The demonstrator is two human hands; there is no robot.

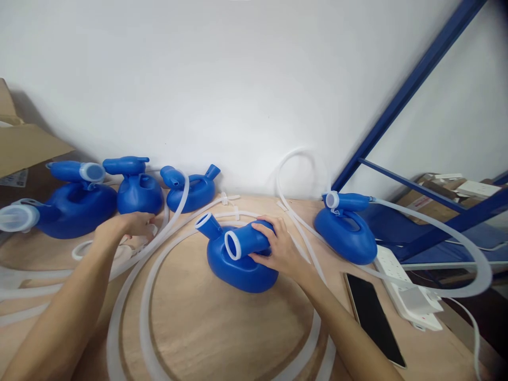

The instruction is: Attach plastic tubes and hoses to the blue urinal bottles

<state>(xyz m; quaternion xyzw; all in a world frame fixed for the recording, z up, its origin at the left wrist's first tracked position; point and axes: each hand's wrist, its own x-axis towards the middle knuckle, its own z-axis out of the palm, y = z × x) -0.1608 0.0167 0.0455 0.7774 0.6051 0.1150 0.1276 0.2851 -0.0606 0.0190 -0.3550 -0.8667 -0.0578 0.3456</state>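
Observation:
In the middle of the table stands a blue plastic urinal bottle [242, 275] with its spout [209, 226] tilted up to the left. My right hand [280, 246] is wrapped round a blue funnel piece [250, 239], which lies across the top of the bottle, its white-rimmed mouth facing left. My left hand [137, 225] reaches down to the tabletop on the left, its fingers closed around a small white cap [153, 229], partly hidden by them. White ring-shaped parts [81, 250] lie beside and beneath that hand.
More blue bottles [83, 209] stand along the wall at left, and another bottle [345, 233] at right. Clear hoses [146, 317] coil over the table [222, 333]. A phone [373, 317], a power strip [408, 291], a cardboard box [32, 143] and a blue metal frame [413, 79] surround the space.

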